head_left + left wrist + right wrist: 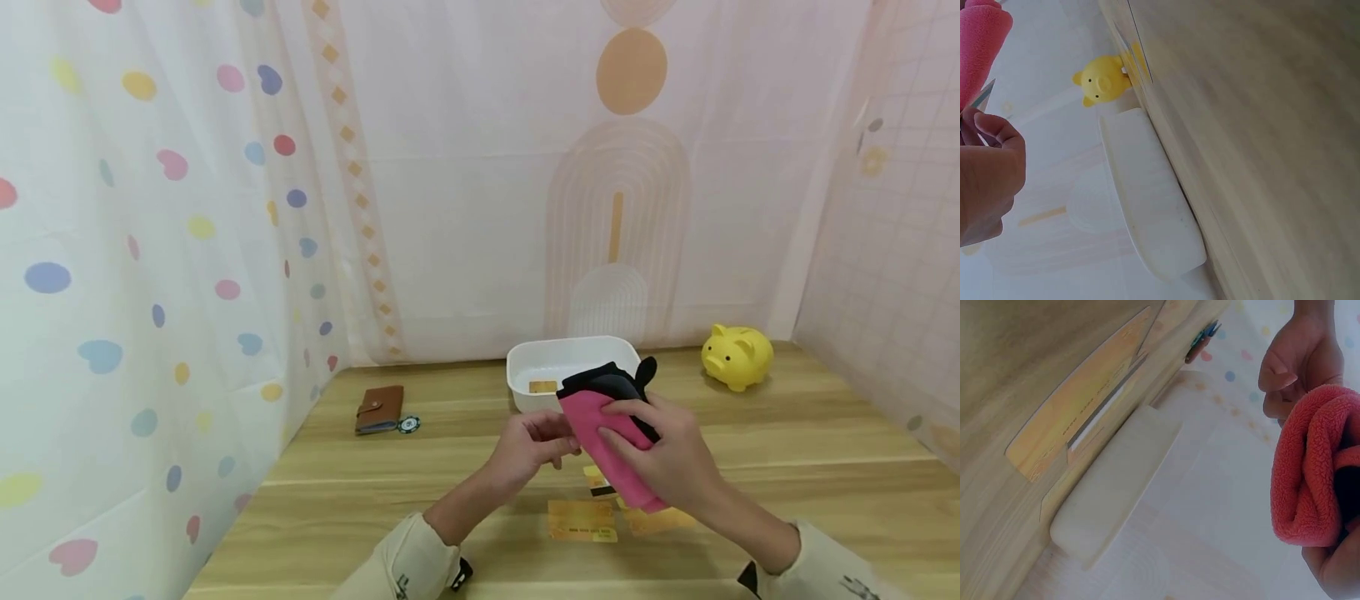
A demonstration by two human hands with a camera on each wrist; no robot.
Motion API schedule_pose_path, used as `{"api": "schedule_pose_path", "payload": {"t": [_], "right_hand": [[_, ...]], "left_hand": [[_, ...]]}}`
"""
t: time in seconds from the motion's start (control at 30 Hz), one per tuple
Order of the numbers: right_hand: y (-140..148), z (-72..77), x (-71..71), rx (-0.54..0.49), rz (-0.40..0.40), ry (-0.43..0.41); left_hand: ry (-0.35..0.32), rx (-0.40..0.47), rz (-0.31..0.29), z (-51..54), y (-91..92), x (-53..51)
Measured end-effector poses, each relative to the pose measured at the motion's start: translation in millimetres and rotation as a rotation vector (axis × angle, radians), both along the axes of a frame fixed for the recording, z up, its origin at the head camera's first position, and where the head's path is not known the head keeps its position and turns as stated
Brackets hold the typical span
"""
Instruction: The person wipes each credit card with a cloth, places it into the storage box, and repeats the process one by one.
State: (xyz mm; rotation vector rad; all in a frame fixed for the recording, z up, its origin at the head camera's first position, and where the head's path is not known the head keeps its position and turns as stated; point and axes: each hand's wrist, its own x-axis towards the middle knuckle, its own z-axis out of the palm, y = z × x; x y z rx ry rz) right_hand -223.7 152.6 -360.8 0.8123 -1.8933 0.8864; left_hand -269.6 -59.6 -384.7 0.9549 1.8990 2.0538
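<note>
My right hand grips a soft pink and black cloth item, fuzzy on its pink side, with a black rounded tab at the top. Close to its left edge is my left hand, fingers curled. In the left wrist view, a thin card-like piece with a pointed corner sticks up from the left fingertips beside the pink cloth; most of it is hidden. Below the hands lie yellow-orange cards: one card in front, another card to its right, and a striped card partly covered by the cloth.
Behind the hands stands a white bin with an orange card inside. A brown wallet lies at the left, a poker chip beside it. At the back right is a yellow piggy bank. Curtains surround the wooden table.
</note>
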Motion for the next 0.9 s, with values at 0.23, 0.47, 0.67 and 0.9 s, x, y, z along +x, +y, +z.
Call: {"api": "schedule_pose_path", "payload": {"t": [0.23, 0.47, 0.67, 0.9], "right_hand": [[3, -4.9, -2.1, 0.057, -0.084, 0.017], [13, -8.1, -8.1, 0.066, -0.149, 0.020], [22, -9.4, -13.5, 0.064, -0.178, 0.005], [31, -13.5, -17.7, 0.043, -0.191, -0.027]], "left_hand": [[-0.022, -0.057, 0.082, 2.3, 1.7, 2.9], [-0.078, -0.064, 0.136, 3.1, 3.4, 1.1], [-0.079, -0.079, 0.145, 4.1, 1.2, -0.9], [-0.085, -0.073, 0.143, 3.5, -0.8, -0.8]]}}
